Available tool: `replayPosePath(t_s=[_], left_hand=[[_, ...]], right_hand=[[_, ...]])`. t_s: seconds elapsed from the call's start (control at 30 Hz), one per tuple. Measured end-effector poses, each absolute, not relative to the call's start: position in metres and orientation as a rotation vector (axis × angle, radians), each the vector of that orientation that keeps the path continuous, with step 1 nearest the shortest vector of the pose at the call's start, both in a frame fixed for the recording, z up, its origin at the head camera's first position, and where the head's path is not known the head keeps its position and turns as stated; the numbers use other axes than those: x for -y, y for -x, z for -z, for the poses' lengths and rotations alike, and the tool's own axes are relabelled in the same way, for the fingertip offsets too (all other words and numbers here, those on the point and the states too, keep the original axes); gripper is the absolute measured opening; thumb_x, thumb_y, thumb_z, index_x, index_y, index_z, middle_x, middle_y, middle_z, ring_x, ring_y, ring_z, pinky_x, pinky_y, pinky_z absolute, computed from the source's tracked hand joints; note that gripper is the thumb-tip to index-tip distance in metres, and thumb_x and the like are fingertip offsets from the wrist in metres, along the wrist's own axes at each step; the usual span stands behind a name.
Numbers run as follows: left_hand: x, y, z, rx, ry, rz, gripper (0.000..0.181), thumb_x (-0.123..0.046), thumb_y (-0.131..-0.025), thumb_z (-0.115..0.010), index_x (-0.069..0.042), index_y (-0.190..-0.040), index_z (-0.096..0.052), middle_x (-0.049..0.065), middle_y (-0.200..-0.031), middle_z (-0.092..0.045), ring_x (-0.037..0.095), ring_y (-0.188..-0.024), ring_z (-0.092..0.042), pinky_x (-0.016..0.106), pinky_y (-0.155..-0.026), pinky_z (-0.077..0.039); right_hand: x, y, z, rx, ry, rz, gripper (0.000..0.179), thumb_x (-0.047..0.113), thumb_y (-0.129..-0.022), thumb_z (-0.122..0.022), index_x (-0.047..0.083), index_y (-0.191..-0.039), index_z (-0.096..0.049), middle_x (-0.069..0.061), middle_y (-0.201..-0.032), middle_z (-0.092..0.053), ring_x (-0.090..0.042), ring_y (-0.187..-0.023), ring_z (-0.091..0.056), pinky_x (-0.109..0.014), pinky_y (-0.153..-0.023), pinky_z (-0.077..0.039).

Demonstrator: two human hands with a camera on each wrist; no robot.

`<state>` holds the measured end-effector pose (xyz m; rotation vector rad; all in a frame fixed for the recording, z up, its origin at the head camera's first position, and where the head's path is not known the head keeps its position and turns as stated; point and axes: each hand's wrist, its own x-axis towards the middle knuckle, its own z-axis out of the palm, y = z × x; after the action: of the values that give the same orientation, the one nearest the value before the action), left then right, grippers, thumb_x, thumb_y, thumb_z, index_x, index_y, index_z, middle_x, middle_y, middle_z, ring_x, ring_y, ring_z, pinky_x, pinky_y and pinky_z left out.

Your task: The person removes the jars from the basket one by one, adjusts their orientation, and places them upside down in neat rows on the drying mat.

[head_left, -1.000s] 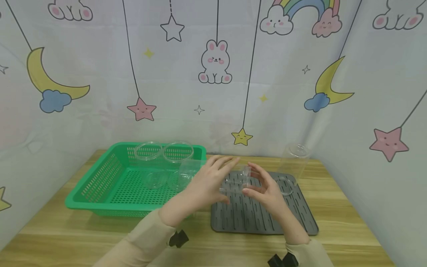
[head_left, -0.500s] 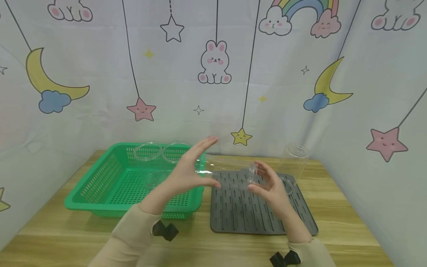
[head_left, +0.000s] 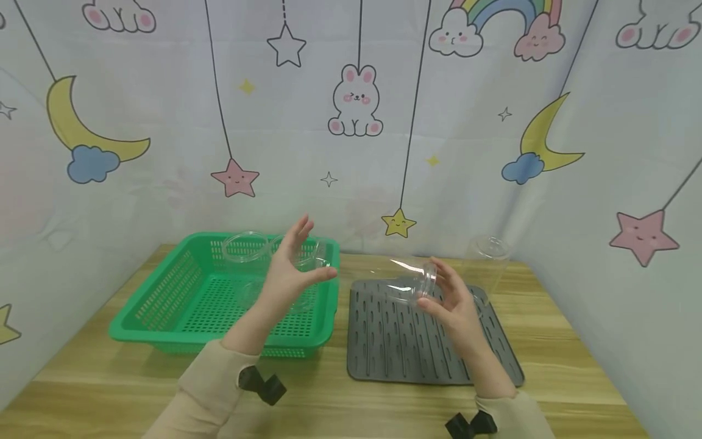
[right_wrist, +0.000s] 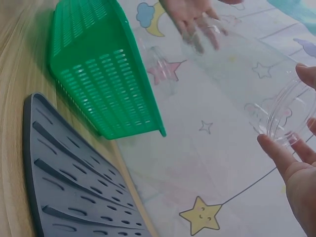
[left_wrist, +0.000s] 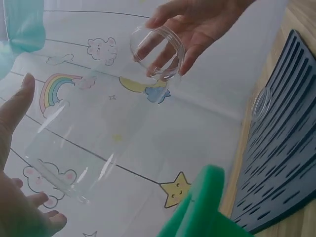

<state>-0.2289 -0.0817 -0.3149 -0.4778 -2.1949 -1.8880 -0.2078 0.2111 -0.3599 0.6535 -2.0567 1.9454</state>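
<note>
Backdrop (head_left: 466, 183): white cloth printed with pastel cartoon figures is seen beyond the left hand (head_left: 285, 271) and the right hand (head_left: 457, 308).
Tabletop (head_left: 384, 408): striped, light wood grain is shown beneath both hands and on the near side of them.
Held vessel (head_left: 400, 274): clear and tube-like, it is held on its side in the air between the two hands, slightly aslant, its ringed end toward the right hand.
Right-hand grip: the ringed end is gripped between thumb and curled fingers.
Left-hand spread: thumb and fingers are held wide apart around the vessel's other end; whether it is touched cannot be told.
Green basket (head_left: 148, 338): slotted walls are seen behind and to the left of the left hand.
Basket vessels (head_left: 247, 257): two clear rims are seen in the basket; the one nearer the left hand is partly hidden by it.
Grey mat (head_left: 406, 353): ridged, it is laid below the held vessel, just to the left of the right hand and partly covered by that forearm.
Standing vessel (head_left: 488, 262): clear and upright, it is set on the mat's far right part, beyond the right hand.
Sleeves (head_left: 205, 387): pale beige cloth is worn behind both hands, with dark pieces (head_left: 262, 385) fixed at the wrists.
</note>
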Motion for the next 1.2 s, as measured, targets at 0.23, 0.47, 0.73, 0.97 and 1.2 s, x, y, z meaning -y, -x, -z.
replayPosePath(t_s=[0.23, 0.47, 0.73, 0.97, 1.2], left_hand=[[0.079, 0.23, 0.321, 2.093, 0.373, 2.315, 0.101, -0.015, -0.085, -0.077, -0.021, -0.158, -0.007, 0.003, -0.163, -0.02, 0.027, -0.151, -0.019, 0.051, -0.121, -0.02], [0.062, 0.226, 0.324, 1.911, 0.278, 2.535, 0.082, -0.01, -0.093, -0.063, -0.006, -0.157, -0.011, 0.015, -0.16, -0.025, 0.033, -0.146, -0.03, 0.048, -0.122, -0.021], [0.052, 0.228, 0.334, 1.694, 0.335, 2.724, 0.113, -0.034, -0.075, -0.085, -0.002, -0.156, -0.013, 0.021, -0.159, -0.022, 0.034, -0.147, -0.027, 0.042, -0.121, -0.026], [0.049, 0.227, 0.333, 1.617, 0.308, 2.806, 0.089, -0.011, -0.09, -0.071, 0.0, -0.155, -0.011, 0.026, -0.158, -0.015, 0.038, -0.146, -0.027, 0.044, -0.119, -0.028], [0.041, 0.229, 0.331, 1.581, 0.257, 2.813, 0.067, 0.003, -0.096, -0.053, 0.002, -0.153, -0.017, 0.022, -0.156, -0.027, 0.039, -0.143, -0.033, 0.042, -0.117, -0.032]], right_hand=[[-0.21, 0.208, 0.359, 1.986, -0.663, -1.978, 0.066, -0.011, -0.087, -0.056, 0.001, -0.148, -0.032, -0.004, -0.14, -0.043, -0.008, -0.128, -0.048, -0.023, -0.094, -0.052], [-0.206, 0.21, 0.362, 1.938, -0.646, -1.961, 0.066, -0.011, -0.087, -0.055, -0.002, -0.147, -0.03, 0.004, -0.137, -0.047, -0.006, -0.125, -0.05, -0.023, -0.093, -0.052], [-0.197, 0.211, 0.368, 1.873, -0.665, -2.029, 0.063, -0.011, -0.089, -0.053, 0.01, -0.145, -0.036, 0.007, -0.135, -0.049, -0.008, -0.122, -0.052, -0.024, -0.093, -0.053], [-0.193, 0.209, 0.37, 1.919, -0.624, -2.033, 0.063, -0.009, -0.09, -0.053, 0.003, -0.147, -0.03, 0.008, -0.136, -0.048, -0.013, -0.125, -0.05, -0.024, -0.094, -0.053], [-0.191, 0.212, 0.372, 1.943, -0.616, -2.061, 0.064, -0.01, -0.089, -0.054, -0.001, -0.146, -0.026, 0.007, -0.133, -0.049, -0.01, -0.124, -0.051, -0.025, -0.095, -0.052]])
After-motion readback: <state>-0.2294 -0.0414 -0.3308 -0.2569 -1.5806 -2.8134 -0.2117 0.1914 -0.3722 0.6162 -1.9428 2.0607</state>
